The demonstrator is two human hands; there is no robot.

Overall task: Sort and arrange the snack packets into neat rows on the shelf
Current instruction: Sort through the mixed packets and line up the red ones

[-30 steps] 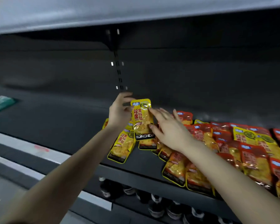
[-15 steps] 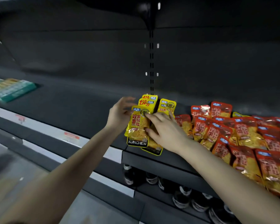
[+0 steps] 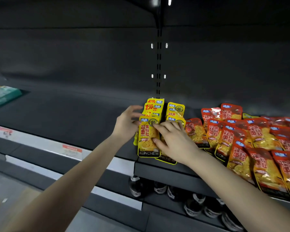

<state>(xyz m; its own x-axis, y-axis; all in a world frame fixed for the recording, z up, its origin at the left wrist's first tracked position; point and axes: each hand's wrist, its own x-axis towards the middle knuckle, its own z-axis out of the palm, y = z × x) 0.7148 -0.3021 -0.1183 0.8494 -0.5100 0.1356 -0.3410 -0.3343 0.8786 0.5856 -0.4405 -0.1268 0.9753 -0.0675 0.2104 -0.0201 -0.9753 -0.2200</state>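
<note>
Stretching across the view, a dark grey shop shelf (image 3: 70, 118) runs under a dark back panel (image 3: 224, 64), which has a slotted upright (image 3: 158, 64) down its middle. On the right part of the shelf lies a loose, overlapping heap of red snack packets (image 3: 261, 141), reaching from near the back panel to the front edge, with a few yellow ones mixed in at the far right. Just left of the heap, below the upright, the yellow snack packets (image 3: 175, 109) lie in two short overlapping rows that run from back to front, side by side and touching. The front yellow packet (image 3: 147, 139) of the left row, marked KONCHEW at its bottom, lies flat at the shelf's front edge. The right hand (image 3: 174, 141) rests flat across both rows, its straight index finger and thumb pressing on the front yellow packet; it grips nothing. The left hand (image 3: 126, 124) is at the left side of that row, fingers loosely spread, its fingertips touching the packets' left edges, with nothing held in it. On the level below stand dark bottles (image 3: 136, 188) with pale labels. A teal box (image 3: 3, 96) lies at the far left of the shelf, well apart from the packets. Along the shelf's front runs a white label strip (image 3: 40, 144) carrying red price tags (image 3: 72, 149).
</note>
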